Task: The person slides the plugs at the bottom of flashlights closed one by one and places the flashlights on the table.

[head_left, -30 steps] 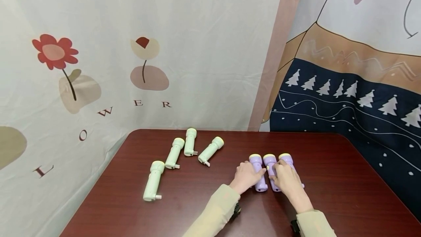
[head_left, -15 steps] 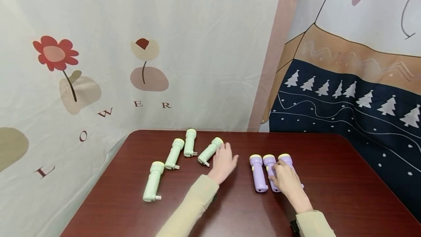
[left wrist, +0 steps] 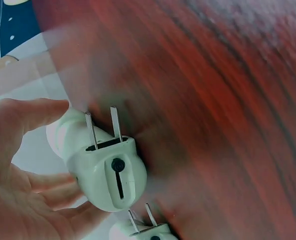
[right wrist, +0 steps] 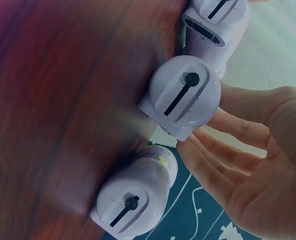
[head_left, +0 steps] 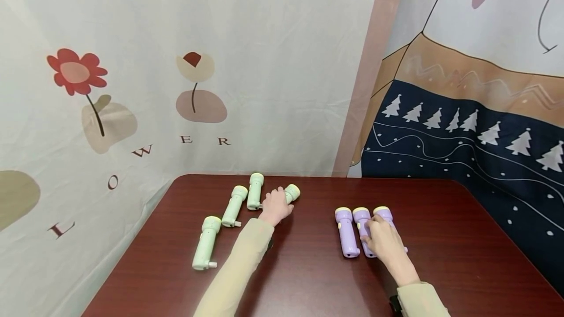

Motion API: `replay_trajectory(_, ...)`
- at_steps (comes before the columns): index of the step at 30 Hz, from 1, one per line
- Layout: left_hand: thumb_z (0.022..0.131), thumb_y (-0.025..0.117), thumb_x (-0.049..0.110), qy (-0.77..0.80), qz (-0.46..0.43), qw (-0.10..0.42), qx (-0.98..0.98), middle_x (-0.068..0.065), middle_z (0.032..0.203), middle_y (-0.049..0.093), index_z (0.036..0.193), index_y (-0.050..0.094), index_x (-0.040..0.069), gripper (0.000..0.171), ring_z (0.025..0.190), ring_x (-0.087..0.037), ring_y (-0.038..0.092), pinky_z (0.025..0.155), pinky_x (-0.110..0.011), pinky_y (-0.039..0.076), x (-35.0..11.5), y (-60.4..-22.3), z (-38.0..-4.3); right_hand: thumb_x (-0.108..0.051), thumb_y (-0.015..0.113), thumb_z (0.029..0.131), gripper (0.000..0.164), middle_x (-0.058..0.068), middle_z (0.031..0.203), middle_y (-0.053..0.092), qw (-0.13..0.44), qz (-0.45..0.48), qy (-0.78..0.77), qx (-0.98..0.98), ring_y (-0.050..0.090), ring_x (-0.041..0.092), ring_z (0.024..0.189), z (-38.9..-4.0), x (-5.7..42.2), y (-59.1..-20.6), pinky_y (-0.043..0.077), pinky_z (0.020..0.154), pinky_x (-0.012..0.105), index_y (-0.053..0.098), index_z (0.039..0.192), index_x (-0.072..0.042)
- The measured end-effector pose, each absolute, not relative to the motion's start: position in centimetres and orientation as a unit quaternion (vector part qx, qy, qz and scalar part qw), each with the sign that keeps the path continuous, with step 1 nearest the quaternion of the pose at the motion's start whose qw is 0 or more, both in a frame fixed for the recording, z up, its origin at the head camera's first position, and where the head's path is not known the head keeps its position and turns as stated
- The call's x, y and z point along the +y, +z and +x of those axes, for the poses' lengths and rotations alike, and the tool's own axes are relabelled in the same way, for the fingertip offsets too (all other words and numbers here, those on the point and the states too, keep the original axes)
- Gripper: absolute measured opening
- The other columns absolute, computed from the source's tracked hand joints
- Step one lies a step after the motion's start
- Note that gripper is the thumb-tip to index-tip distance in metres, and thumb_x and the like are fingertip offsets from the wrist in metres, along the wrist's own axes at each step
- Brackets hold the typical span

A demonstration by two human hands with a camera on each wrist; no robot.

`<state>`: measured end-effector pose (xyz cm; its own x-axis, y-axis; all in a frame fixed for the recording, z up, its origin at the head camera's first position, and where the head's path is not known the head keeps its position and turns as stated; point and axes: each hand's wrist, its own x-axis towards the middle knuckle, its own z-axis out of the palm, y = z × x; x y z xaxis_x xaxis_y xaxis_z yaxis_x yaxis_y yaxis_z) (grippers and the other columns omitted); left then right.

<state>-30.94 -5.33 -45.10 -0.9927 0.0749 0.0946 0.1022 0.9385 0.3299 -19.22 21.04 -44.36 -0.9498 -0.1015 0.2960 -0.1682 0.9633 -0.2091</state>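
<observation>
My left hand [head_left: 275, 206] reaches over the rightmost green flashlight [head_left: 293, 193] and covers most of its body. In the left wrist view, thumb and fingers lie around that flashlight [left wrist: 110, 172], whose two metal plug prongs stick out at its base. My right hand [head_left: 384, 237] holds the middle purple flashlight [head_left: 362, 216]. The right wrist view shows thumb and fingertips on either side of its round, slotted end [right wrist: 185, 97]. One purple flashlight [head_left: 347, 236] lies to its left; another [head_left: 384, 213] is partly hidden behind the hand.
Three more green flashlights lie on the table's left: one nearest the front [head_left: 206, 243], one in the middle [head_left: 234, 206] and one at the back [head_left: 255, 191]. The dark red wooden table [head_left: 308, 278] ends against a printed curtain [head_left: 282, 87].
My left hand has left the purple flashlights, moved left across the table and come onto the rightmost green flashlight. The right hand has stayed in place.
</observation>
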Motion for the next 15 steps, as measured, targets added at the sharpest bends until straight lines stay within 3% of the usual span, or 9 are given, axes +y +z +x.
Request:
replay_trajectory(4, 0.083, 0.071, 0.027, -0.188, -0.038, 0.017, -0.981, -0.022, 0.105, 0.061, 0.115, 0.054, -0.005, 0.048, 0.099, -0.041, 0.059, 0.076, -0.048, 0.052, -5.43, -44.7, -30.95, -0.01, 0.08, 0.07, 0.026, 0.019, 0.094, 0.061, 0.15, 0.073, 0.114, -0.979, 0.063, 0.033, 0.082, -19.17, 20.92, -44.19, 0.052, 0.075, 0.047, 0.067, 0.088, 0.004)
replay_trajectory(8, 0.083, 0.069, 0.019, -0.191, -0.041, 0.011, -0.981, -0.022, 0.097, 0.062, 0.107, 0.056, -0.004, 0.036, 0.089, -0.039, 0.062, 0.069, -0.046, 0.052, -5.46, -44.42, -30.85, -0.01, 0.08, 0.07, 0.027, 0.019, 0.094, 0.061, 0.148, 0.067, 0.116, -0.98, 0.063, 0.033, 0.082, -19.12, 20.94, -44.18, 0.052, 0.076, 0.047, 0.067, 0.089, 0.004)
replay_trajectory(13, 0.082, 0.065, 0.008, -0.205, -0.051, 0.01, -0.977, -0.014, 0.079, 0.057, 0.083, 0.056, 0.002, 0.011, 0.067, -0.03, 0.058, 0.055, -0.037, 0.046, -5.77, -44.38, -30.94, -0.011, 0.081, 0.07, 0.028, 0.018, 0.095, 0.062, 0.151, 0.063, 0.118, -0.979, 0.064, 0.034, 0.084, -19.21, 21.04, -44.43, 0.053, 0.076, 0.047, 0.067, 0.09, 0.004)
replay_trajectory(15, 0.082, 0.065, 0.007, -0.211, -0.051, 0.008, -0.976, -0.01, 0.07, 0.052, 0.074, 0.052, 0.006, 0.015, 0.061, -0.025, 0.054, 0.051, -0.034, 0.042, -5.91, -44.4, -31.0, -0.012, 0.08, 0.071, 0.029, 0.018, 0.096, 0.062, 0.148, 0.06, 0.122, -0.98, 0.064, 0.034, 0.085, -19.22, 21.09, -44.49, 0.053, 0.077, 0.047, 0.067, 0.092, 0.004)
